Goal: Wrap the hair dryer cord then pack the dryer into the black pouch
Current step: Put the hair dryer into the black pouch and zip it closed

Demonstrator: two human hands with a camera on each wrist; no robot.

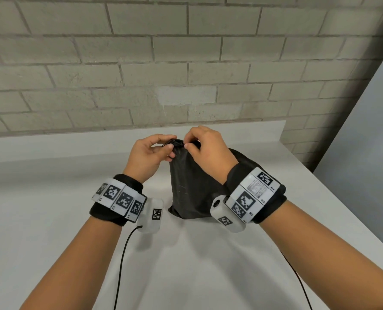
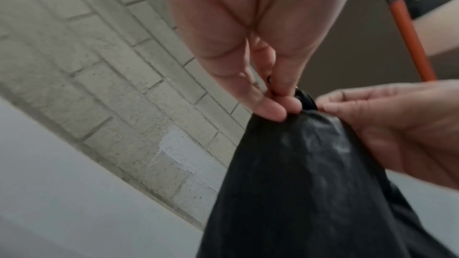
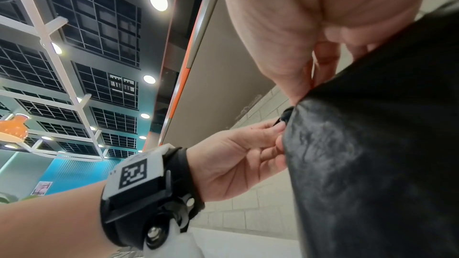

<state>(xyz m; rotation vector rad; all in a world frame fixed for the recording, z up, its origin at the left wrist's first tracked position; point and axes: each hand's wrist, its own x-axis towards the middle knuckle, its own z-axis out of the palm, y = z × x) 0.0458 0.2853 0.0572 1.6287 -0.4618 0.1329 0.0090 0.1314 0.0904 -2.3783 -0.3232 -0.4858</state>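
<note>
On the white tabletop [image 1: 52, 220] the pouch [image 1: 192, 182] stands bulging, soft and probably slippery, neck gathered. Left hand [image 1: 146, 157] pinches its drawstring [image 1: 169, 142]; right hand [image 1: 208, 151] pinches the gathered neck, likely the best hold.

Pouch [image 1: 192, 182]: black, thin matte fabric, faintly creased and wrinkled. Stands upright on the white counter [image 1: 52, 220], base spread wide, body tapering upward to a narrow gathered neck. Bulges full; contents hidden, dryer not visible. Mouth drawn shut into a tight pucker at the top. Drawstring [image 1: 169, 142]: thin black cord, emerging from the left of the neck, only a short length visible. Pouch stands near the counter's back edge, toward its middle, in front of the brick wall.
</note>
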